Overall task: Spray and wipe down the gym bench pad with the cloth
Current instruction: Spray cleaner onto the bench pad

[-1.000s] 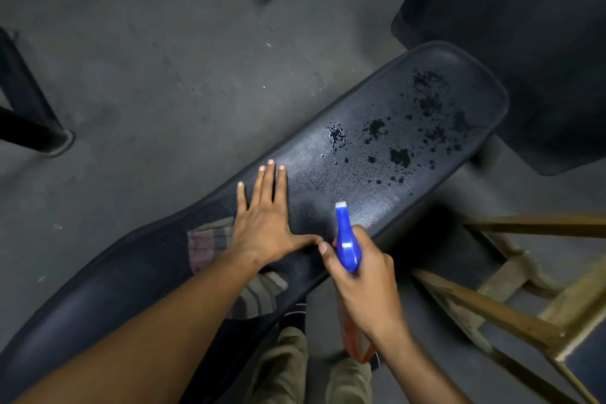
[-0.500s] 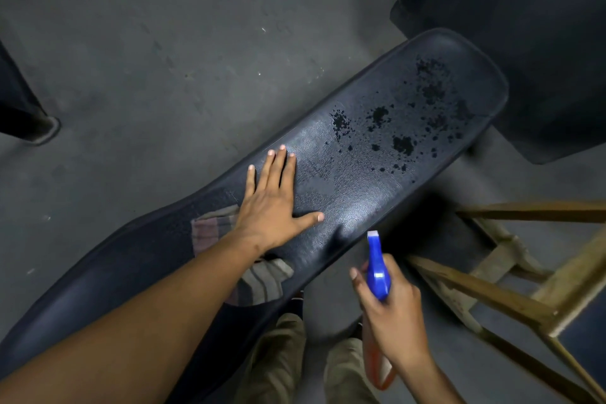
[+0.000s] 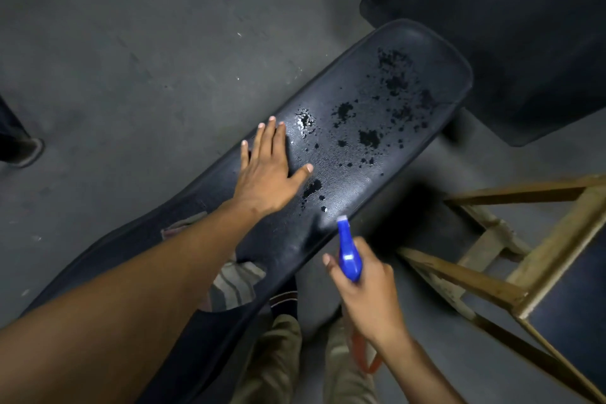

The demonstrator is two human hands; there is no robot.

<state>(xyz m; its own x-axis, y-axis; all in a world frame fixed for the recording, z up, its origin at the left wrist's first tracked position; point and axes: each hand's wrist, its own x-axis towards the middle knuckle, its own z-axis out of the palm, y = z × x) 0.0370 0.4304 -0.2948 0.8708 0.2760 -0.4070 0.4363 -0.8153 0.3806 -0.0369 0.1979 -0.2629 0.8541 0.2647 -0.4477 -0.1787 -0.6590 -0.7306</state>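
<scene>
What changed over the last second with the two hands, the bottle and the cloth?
The left hand slid flat along the bench pad, off the striped cloth, toward the wet patches. The right hand drew the blue spray bottle back off the pad's edge. Unchanged: right grip on the bottle; cloth lying on the pad.

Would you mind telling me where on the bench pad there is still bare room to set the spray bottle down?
The bench pad has little: wet droplets cover its far end, the left hand lies flat mid-pad, and the cloth lies under the forearm. A bare strip remains along the near edge, between thumb and spray bottle, which the right hand holds.
</scene>
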